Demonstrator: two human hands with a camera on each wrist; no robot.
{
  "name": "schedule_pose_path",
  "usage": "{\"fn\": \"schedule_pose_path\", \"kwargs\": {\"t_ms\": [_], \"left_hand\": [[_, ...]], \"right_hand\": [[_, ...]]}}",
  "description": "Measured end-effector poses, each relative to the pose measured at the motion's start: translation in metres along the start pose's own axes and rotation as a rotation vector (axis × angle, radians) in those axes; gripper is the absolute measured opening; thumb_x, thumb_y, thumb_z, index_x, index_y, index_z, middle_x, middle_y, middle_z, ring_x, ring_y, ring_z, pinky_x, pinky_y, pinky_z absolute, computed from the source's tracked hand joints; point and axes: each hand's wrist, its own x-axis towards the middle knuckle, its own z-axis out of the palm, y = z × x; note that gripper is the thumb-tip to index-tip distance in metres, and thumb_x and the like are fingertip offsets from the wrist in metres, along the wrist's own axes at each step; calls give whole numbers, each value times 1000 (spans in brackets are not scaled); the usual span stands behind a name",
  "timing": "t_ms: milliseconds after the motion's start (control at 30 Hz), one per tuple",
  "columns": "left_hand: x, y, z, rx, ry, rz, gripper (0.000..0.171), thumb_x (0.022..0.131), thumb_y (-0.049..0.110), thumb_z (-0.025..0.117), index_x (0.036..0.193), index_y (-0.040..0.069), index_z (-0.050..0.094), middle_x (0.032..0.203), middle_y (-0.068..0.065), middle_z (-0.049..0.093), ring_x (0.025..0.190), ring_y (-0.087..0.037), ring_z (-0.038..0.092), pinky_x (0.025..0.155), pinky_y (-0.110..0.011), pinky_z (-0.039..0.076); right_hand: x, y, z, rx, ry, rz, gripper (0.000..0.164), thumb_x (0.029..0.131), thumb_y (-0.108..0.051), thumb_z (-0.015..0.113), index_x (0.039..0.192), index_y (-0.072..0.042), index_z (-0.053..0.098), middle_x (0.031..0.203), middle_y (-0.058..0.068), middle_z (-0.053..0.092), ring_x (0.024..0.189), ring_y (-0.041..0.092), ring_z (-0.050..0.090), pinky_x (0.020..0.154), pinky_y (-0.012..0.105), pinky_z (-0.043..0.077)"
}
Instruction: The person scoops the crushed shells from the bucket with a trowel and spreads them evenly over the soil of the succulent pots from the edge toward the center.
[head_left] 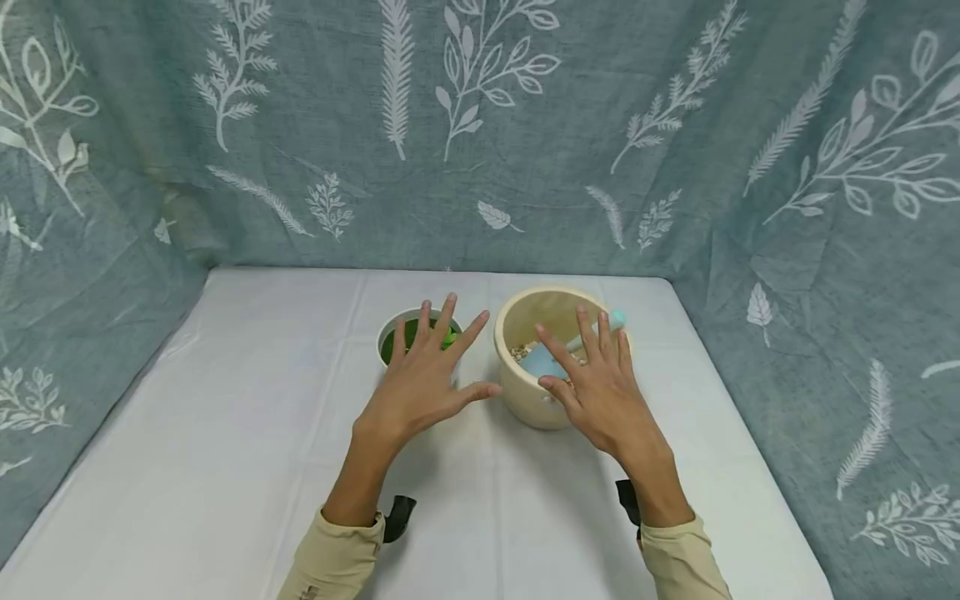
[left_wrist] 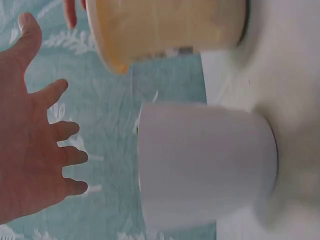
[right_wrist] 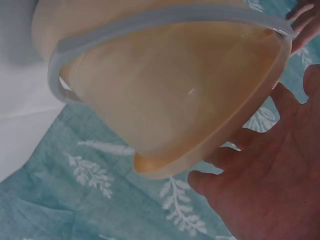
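My left hand [head_left: 423, 387] is spread wide, palm down, in front of and partly over a small white pot [left_wrist: 205, 165]. Something dark green [head_left: 387, 343] shows inside that pot, with a brighter green bit [head_left: 450, 337]. My right hand [head_left: 603, 404] is also spread, fingers apart, over the near right side of a larger cream bucket [head_left: 525, 400]. In the bucket lie pale brown bits [head_left: 519, 352] and a light blue piece [head_left: 540, 362], partly hidden by my fingers. A rounded teal end [head_left: 617, 318] sticks out past the rim. Neither hand holds anything.
Pot and bucket stand side by side on a white-covered table [head_left: 225, 450]. A grey handle [right_wrist: 165, 17] runs around the bucket's side in the right wrist view. Blue-green leaf-patterned cloth [head_left: 450, 208] surrounds the table at the back and both sides.
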Motion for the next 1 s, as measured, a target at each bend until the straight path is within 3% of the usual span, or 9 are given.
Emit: {"fn": "schedule_pose_path", "kwargs": {"t_ms": [133,367,467,600,700,800,867,1000], "left_hand": [[20,13,9,-34,-31,35,95,74,82,32,148,30,3,153,-8,-5,139,-33,-2,108,-57,0],[45,29,34,-190,-94,90,113,70,81,42,148,8,5,152,-13,-7,139,-24,-10,112,-43,2],[49,34,43,-254,-113,79,117,68,81,46,147,2,8,153,-14,-5,139,-24,-8,112,-41,10],[48,33,47,-283,-112,41,121,63,82,50,146,1,12,153,-10,-5,140,-23,-4,110,-43,18],[48,33,48,-292,-106,39,123,62,81,51,146,2,11,153,-9,-7,140,-23,-3,110,-42,18],[47,34,50,-284,-110,43,123,63,82,49,147,3,9,153,-7,-9,140,-23,-5,111,-40,18],[46,36,52,-270,-99,43,122,63,82,49,147,3,9,153,-7,-8,140,-22,-5,110,-40,19],[45,36,53,-240,-65,44,120,64,82,48,147,3,13,154,-9,-3,140,-21,-5,109,-41,22]], "right_hand": [[-2,5,-1,10,19,-13,57,93,-54,36,145,-39,18,153,10,-5,137,36,-10,107,58,5],[-4,15,-7,19,6,23,56,94,-55,33,145,-39,17,153,9,-4,138,36,-6,107,58,7],[-1,23,-13,1,49,8,58,93,-50,43,145,-34,24,151,16,13,137,40,6,106,59,14],[22,37,-16,-48,122,-132,49,87,-27,63,133,-15,49,132,18,48,126,39,38,101,53,30],[45,47,-14,-139,24,-217,39,80,-16,71,117,-8,61,116,11,60,114,32,50,97,46,37],[61,52,-11,-256,-173,-210,34,77,-15,74,109,-11,65,104,6,64,102,27,56,92,45,40],[65,52,-8,-325,-253,-187,27,77,-13,74,103,-13,67,95,4,65,93,25,58,87,45,42],[71,50,-4,-398,-235,-179,12,76,-4,73,80,-14,69,73,2,60,76,25,57,76,43,43]]}}
